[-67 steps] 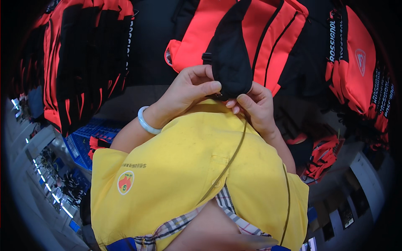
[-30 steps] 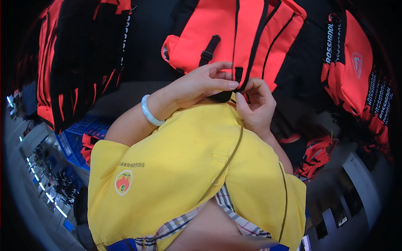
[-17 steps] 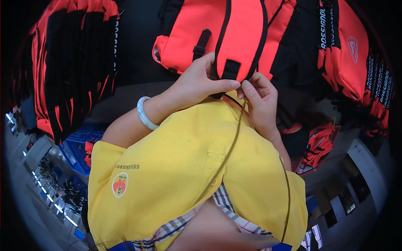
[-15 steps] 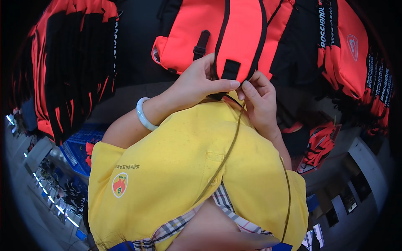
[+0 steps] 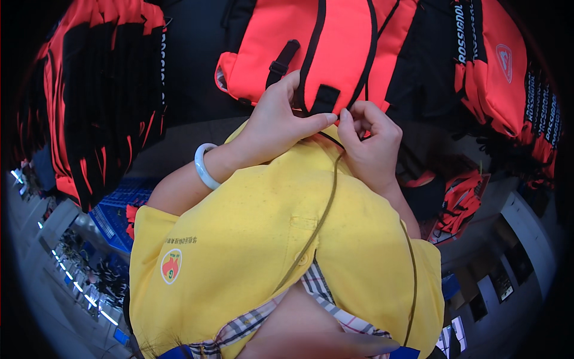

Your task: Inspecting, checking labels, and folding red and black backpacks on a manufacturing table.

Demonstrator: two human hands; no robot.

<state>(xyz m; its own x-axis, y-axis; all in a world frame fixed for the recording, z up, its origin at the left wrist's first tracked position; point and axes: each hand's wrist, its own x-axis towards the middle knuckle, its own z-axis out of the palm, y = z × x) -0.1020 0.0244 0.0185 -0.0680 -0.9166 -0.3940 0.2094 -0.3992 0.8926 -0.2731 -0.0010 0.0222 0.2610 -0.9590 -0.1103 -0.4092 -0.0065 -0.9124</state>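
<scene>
A red backpack (image 5: 269, 54) with black edging lies in front of me on a dark surface. My left hand (image 5: 278, 113) is closed on the lower end of its padded shoulder strap (image 5: 344, 42), thumb on top and fingers underneath. Beside it, my right hand (image 5: 373, 140) pinches at the strap's tip with thumb and forefinger; what lies between them is too small to make out. A brown cord (image 5: 326, 218) runs from my collar up to my hands, and its far end is hidden there. Left of the strap, a black webbing strap with a buckle (image 5: 278, 67) lies on the red fabric.
Red and black bags (image 5: 104, 90) are stacked at the left, with a blue crate (image 5: 116, 209) below. More such bags (image 5: 502, 72) stand at the right. Below those, a container holds red strap pieces (image 5: 460, 206).
My right hand has shifted slightly right, its fingers more curled. The strap's end and my left hand have moved a little to the left. The buckled webbing has tilted.
</scene>
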